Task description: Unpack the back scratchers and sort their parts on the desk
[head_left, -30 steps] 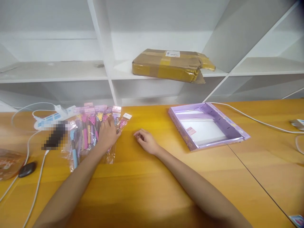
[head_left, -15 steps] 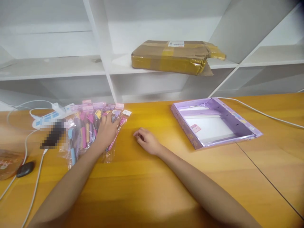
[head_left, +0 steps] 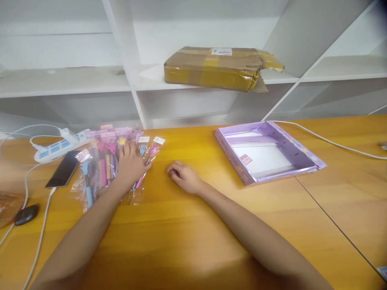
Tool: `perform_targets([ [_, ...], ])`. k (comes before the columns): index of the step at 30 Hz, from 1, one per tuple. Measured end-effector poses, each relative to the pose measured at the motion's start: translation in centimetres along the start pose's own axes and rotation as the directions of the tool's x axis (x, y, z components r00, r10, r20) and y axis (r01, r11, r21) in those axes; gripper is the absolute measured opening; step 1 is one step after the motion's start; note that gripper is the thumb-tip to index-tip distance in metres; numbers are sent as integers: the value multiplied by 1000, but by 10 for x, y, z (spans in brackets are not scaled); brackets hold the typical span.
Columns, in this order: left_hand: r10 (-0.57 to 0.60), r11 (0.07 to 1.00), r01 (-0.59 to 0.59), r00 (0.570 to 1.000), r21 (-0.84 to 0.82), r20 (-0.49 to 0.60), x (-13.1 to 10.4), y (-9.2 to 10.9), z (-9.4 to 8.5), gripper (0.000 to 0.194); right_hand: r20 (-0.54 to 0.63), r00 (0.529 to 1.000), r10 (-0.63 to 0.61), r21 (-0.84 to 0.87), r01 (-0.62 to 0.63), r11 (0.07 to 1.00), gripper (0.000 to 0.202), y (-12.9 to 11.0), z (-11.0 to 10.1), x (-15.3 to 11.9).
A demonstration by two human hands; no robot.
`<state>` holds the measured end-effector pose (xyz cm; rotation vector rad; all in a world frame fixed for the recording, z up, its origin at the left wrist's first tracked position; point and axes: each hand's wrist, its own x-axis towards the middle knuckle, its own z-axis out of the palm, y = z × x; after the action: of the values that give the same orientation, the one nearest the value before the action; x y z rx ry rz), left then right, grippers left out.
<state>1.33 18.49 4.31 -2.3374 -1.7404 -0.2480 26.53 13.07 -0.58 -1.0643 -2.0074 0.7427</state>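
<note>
On the desk (head_left: 193,245), a small black object (head_left: 26,214) sits nearest, far to the left of the purple box (head_left: 235,159). The right hand (head_left: 184,177) rests left of the box, apart from it, fingers loosely curled; whether its palm holds anything cannot be told. Farther left of the box, the left hand (head_left: 131,163) lies palm down, fingers outstretched and grasping nothing visible, over clear-bagged sticks (head_left: 108,165) with hand-shaped heads in pink, blue and yellow. A dark phone (head_left: 62,169) lies left of the box too, then a white power strip (head_left: 56,150). Inside the box lies a pink tag (head_left: 245,159). Beyond the box, a torn, taped carton (head_left: 211,68) sits on a white shelf (head_left: 151,83).
</note>
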Motion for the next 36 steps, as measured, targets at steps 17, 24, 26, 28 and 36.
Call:
perform_targets([
  [17, 119, 670, 95, 965, -736, 233, -12, 49, -27, 53, -60, 998, 21, -188, -32, 982, 59, 9, -17, 0],
  [24, 594, -205, 732, 621, -650, 512, -12, 43, -22, 64, -7, 1000, 22, -310, -23, 950, 66, 8, -20, 2],
  [26, 674, -272, 791, 563, -548, 478, -19, 47, -21, 60, -5, 1000, 22, -321, -22, 947, 65, 13, -21, 5],
  [28, 710, -339, 818, 546, -464, 444, -26, 53, -23, 66, 38, 999, -2, -330, 15, 944, 62, 17, -21, 9],
  [36, 752, -406, 844, 527, -351, 396, -37, 54, -31, 80, 46, 998, -33, -357, 47, 933, 30, 20, -24, 9],
])
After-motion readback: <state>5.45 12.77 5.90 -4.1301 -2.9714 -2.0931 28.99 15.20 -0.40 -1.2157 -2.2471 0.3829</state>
